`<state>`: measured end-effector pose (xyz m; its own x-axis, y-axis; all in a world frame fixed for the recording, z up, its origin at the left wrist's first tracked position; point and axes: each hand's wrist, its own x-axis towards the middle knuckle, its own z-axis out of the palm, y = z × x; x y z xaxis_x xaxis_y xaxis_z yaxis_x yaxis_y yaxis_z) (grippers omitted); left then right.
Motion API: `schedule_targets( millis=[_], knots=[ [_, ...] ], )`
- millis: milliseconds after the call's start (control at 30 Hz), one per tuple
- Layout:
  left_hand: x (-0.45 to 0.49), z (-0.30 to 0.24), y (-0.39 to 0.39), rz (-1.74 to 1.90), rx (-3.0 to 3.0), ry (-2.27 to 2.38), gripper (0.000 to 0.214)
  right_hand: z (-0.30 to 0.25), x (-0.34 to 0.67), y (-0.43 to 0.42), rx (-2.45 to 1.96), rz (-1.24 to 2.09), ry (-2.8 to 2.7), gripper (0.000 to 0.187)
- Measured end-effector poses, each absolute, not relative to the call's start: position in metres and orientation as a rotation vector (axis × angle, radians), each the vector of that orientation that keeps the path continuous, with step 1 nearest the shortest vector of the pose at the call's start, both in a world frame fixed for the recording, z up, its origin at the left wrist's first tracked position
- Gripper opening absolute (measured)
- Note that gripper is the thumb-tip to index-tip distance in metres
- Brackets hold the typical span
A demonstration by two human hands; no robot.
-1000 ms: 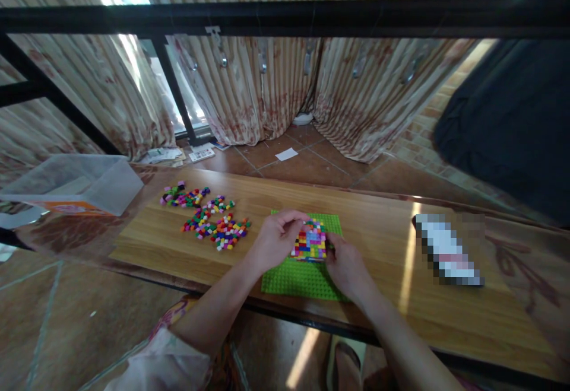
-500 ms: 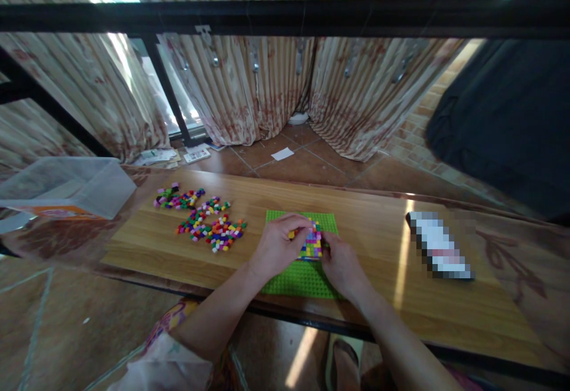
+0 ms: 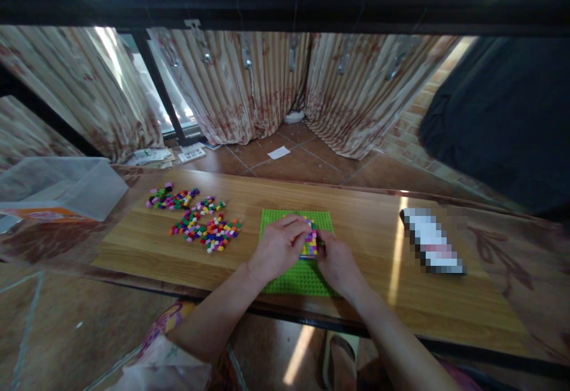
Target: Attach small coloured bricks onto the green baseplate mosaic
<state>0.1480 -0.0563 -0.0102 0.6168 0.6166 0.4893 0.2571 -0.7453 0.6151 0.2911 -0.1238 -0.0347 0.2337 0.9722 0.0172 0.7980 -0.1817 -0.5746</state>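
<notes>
Head view: left hand [image 3: 279,245] curled over brick block [image 3: 313,241], right hand [image 3: 339,264] at its right edge; cannot tell whether either grips. Green board [image 3: 297,279] beneath both; loose bricks [image 3: 212,231] left of left hand, on worktop [image 3: 366,225]. Likely risk: uneven pressing could pop pieces off.

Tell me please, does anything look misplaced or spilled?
Perhaps: one white rectangular paper sheet lies on the brown tiled floor, as if dropped. Small multicoloured plastic bricks lie loose on the wooden tabletop, seemingly unspilled.
</notes>
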Motion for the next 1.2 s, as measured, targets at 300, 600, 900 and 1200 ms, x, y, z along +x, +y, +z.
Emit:
schedule_targets(
  millis=[300,600,900,1200],
  knots=[
    [0.151,-0.016,-0.057,1.001,2.309,0.683,0.018,-0.035,0.29,-0.124,-2.023,0.49,-1.61,0.031],
    [0.151,-0.02,-0.055,0.992,2.307,0.689,0.017,-0.035,0.291,-0.124,-2.044,0.49,-1.612,0.031],
    [0.151,-0.024,-0.057,0.957,2.379,0.707,0.018,-0.034,0.29,-0.123,-2.031,0.5,-1.631,0.033],
    [0.159,-0.03,-0.058,1.013,2.51,0.716,0.017,-0.033,0.289,-0.123,-2.075,0.514,-1.622,0.032]
  ],
)
